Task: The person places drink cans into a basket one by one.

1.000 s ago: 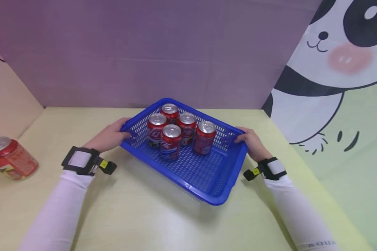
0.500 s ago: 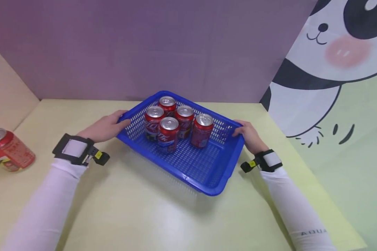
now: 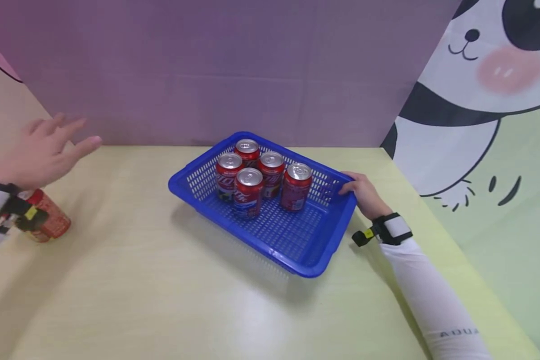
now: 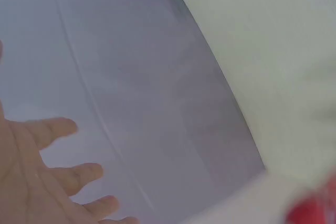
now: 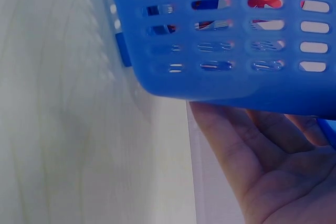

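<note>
A blue plastic basket (image 3: 279,257) with slotted sides stands at an angle on the table, several red soda cans (image 3: 249,192) upright in its rear and left part. My right hand (image 3: 364,196) holds the basket's right rim; in the right wrist view its fingers (image 5: 226,140) reach up to the blue rim. My left hand (image 3: 38,150) hovers in the air at far left, fingers spread, holding nothing. Just below it, another red can (image 3: 51,217) stands on the table, partly covered by the hand and wrist camera. Red blurs into the corner of the left wrist view.
The pale table (image 3: 162,305) meets a purple wall panel (image 3: 234,75) close behind the basket. A beige panel (image 3: 2,125) borders the left, and a green wall with a panda picture (image 3: 450,145) borders the right.
My left hand has let go of the basket's left rim and moved left and up, over the lone can. The right hand has kept its hold, and the basket stays in place.
</note>
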A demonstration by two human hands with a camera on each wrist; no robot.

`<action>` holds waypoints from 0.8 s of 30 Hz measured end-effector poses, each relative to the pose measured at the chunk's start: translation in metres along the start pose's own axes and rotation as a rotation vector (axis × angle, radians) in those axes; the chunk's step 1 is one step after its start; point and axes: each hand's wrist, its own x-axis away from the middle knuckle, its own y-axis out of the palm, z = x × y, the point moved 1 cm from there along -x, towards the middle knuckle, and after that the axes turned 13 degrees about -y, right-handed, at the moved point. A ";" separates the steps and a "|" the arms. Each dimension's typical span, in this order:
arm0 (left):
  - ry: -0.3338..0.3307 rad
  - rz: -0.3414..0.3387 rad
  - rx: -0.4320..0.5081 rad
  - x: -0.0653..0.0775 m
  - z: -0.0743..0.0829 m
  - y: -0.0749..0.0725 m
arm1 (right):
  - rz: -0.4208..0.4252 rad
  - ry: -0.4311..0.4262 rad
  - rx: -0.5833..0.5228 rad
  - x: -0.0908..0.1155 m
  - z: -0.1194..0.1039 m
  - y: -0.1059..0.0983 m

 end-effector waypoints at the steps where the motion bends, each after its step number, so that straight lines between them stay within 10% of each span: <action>1: -0.025 -0.004 -0.036 0.002 -0.010 -0.003 | 0.000 0.000 -0.003 0.000 0.000 0.000; 9: -0.183 -0.074 -0.098 0.017 -0.063 0.013 | 0.004 0.000 -0.015 -0.001 0.002 -0.001; 24: -0.161 -0.090 -0.103 0.028 -0.067 0.040 | 0.008 -0.002 0.009 -0.001 0.002 0.000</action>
